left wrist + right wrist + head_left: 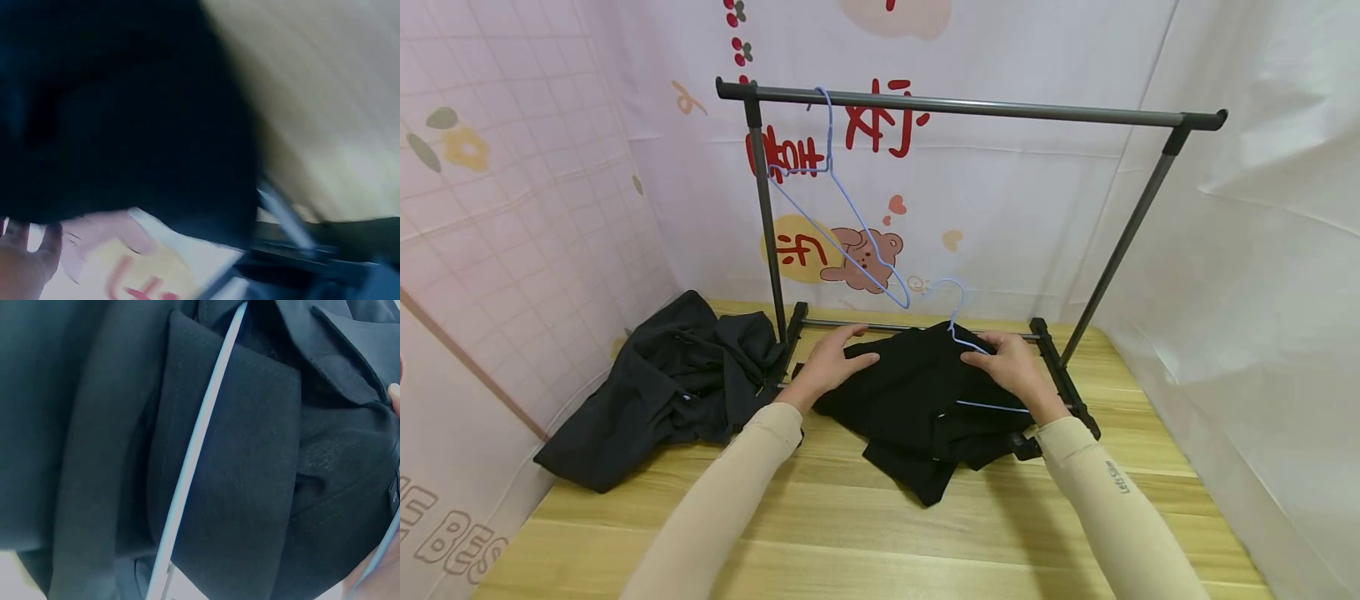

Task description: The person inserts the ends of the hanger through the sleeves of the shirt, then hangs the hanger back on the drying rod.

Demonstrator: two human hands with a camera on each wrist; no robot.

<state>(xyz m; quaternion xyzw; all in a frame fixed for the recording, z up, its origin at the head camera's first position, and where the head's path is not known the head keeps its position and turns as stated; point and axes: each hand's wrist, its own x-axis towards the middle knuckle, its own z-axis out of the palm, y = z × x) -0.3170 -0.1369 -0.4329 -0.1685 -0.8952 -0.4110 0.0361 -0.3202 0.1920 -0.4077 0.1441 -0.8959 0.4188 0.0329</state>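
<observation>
With your left hand (pixel 827 367) spread wide, the black cloth garment (pixel 901 385) could slide off the slim pale-blue hanger (pixel 992 407) your right hand (pixel 1017 368) pinches.

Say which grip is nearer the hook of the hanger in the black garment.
Right. The right grip is on the hanger, just right of its hook; the left grip is farther, at the black garment's left edge.

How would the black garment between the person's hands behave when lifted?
The black garment would probably droop, as its cloth lies in loose folds. It may be fairly light, since its flaps look thin. The blue hanger partly covered by it might stiffen one part, its bar looking straight.
</observation>
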